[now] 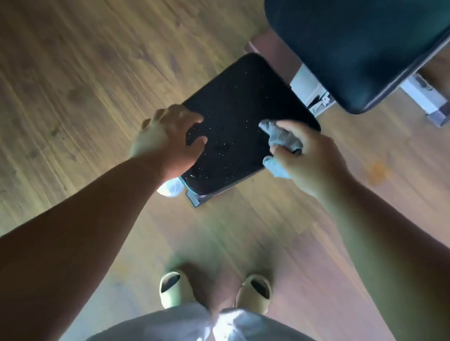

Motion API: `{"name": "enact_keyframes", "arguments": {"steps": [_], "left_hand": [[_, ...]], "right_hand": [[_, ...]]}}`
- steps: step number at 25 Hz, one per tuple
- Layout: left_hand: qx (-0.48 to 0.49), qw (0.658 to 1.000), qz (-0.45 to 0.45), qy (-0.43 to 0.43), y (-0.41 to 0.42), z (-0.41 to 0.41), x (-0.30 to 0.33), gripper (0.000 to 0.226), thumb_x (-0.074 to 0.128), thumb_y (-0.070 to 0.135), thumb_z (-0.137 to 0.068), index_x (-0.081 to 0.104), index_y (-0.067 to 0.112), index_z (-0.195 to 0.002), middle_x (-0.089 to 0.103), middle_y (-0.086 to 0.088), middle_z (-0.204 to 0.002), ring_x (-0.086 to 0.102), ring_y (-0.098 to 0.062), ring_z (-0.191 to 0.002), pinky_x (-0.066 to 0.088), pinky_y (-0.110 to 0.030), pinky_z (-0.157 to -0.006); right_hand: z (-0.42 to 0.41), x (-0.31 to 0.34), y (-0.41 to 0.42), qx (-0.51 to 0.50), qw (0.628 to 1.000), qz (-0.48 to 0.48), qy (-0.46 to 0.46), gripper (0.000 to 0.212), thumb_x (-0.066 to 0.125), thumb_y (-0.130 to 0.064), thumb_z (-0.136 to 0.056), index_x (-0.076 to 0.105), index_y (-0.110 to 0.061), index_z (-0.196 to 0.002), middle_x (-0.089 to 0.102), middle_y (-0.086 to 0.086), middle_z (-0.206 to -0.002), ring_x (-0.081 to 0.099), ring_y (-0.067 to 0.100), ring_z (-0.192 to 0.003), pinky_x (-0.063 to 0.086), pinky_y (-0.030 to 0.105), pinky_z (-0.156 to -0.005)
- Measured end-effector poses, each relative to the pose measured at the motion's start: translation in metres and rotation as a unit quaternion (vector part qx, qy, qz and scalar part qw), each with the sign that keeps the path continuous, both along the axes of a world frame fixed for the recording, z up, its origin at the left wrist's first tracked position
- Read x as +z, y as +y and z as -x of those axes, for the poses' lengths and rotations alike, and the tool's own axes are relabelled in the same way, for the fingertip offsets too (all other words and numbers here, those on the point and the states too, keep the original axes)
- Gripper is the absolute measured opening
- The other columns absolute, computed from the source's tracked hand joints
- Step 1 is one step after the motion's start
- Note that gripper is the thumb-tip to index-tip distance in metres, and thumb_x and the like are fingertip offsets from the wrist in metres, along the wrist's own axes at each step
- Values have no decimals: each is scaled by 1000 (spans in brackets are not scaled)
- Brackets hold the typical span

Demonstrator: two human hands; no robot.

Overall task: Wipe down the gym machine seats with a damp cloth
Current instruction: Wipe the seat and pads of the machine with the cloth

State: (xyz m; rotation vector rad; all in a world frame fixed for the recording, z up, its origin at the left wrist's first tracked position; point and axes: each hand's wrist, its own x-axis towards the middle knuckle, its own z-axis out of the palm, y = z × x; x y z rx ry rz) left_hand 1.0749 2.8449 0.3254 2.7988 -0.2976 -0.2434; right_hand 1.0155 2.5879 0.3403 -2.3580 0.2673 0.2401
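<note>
A small black padded seat of a gym bench lies below me, speckled with droplets or dust. My left hand rests on the seat's left edge, fingers spread over the pad and thumb on top. My right hand grips a crumpled grey cloth at the seat's right edge; part of the cloth sticks out below the fingers. Beyond the seat, the long black backrest pad runs toward the upper right.
The bench's white metal frame joins the two pads, and a white leg with a grey end cap reaches right. The wooden floor lies all around. My feet in pale slippers stand just in front of the seat.
</note>
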Motion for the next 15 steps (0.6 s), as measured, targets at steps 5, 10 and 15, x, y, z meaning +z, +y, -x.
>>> {"name": "enact_keyframes", "arguments": {"steps": [5,10,15], "left_hand": [[66,996,48,-25,-1,-38,-47,51,54,57,-90,51,34,-136,49,3,-139,43,-25,-128,34,-41,-106],[99,967,214,-94,4,-48,-77,45,46,67,-82,64,42,-115,55,13,-115,48,-21,-120,39,-37,-102],[96,955,241,-147,4,-46,-92,53,28,73,-85,62,43,-111,61,13,-116,49,-16,-122,38,-42,-105]], "right_hand": [[-50,-49,-26,-58,976,104,-182,45,58,-32,-90,57,-24,-134,65,1,-125,59,23,-115,47,42,-98],[-63,-99,-24,106,946,274,-133,55,31,-51,-93,38,-41,-147,36,-5,-157,31,21,-140,25,47,-115],[-113,-100,-16,156,946,272,-84,54,12,-55,-98,7,-54,-152,-1,-20,-164,-1,9,-152,1,38,-120]]}}
